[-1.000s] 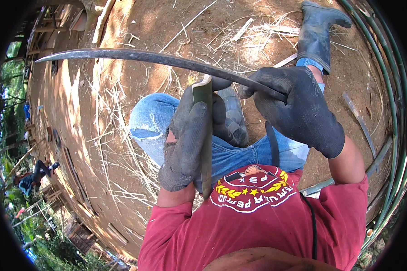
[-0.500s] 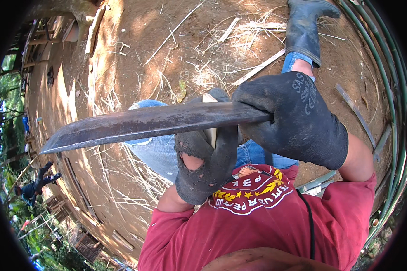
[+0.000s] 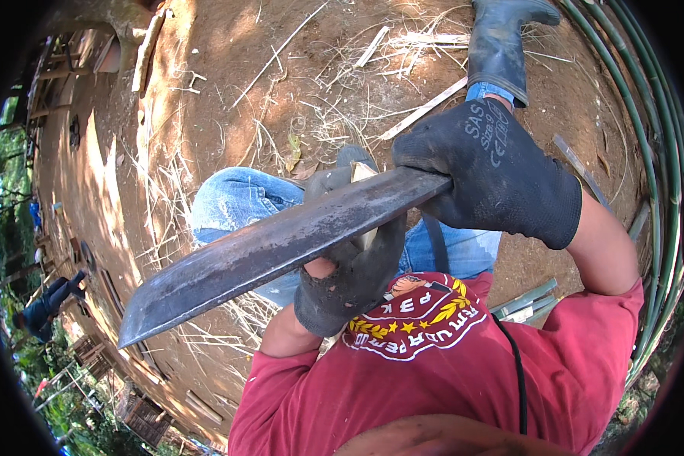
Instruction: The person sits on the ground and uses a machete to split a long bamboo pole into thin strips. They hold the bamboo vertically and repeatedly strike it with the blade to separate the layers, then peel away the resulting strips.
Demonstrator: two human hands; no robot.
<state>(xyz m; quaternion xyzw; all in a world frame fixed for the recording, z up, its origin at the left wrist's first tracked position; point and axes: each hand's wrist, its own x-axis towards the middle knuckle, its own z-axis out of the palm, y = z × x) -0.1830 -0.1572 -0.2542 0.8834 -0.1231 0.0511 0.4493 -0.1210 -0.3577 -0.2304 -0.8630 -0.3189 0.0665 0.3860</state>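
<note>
My right hand (image 3: 494, 175), in a dark work glove, grips the handle end of a long dark machete (image 3: 273, 251) whose broad blade runs down to the left across the view. My left hand (image 3: 353, 273), in a worn grey glove, holds an upright pale bamboo strip (image 3: 363, 178); its top shows just above the blade. The blade lies across the strip and my left glove, hiding most of the strip. Below them are my knee in blue jeans (image 3: 239, 201) and my red shirt (image 3: 433, 365).
Bare brown earth (image 3: 228, 76) strewn with dry shavings and split strips. A dark rubber boot (image 3: 501, 45) stands at the top. Long green bamboo poles (image 3: 661, 167) curve along the right. Another person (image 3: 45, 308) crouches far off at the left.
The machete has swung down from high across the view to lie low over my left glove, tip dropping to the lower left. My left hand has slid lower on the strip.
</note>
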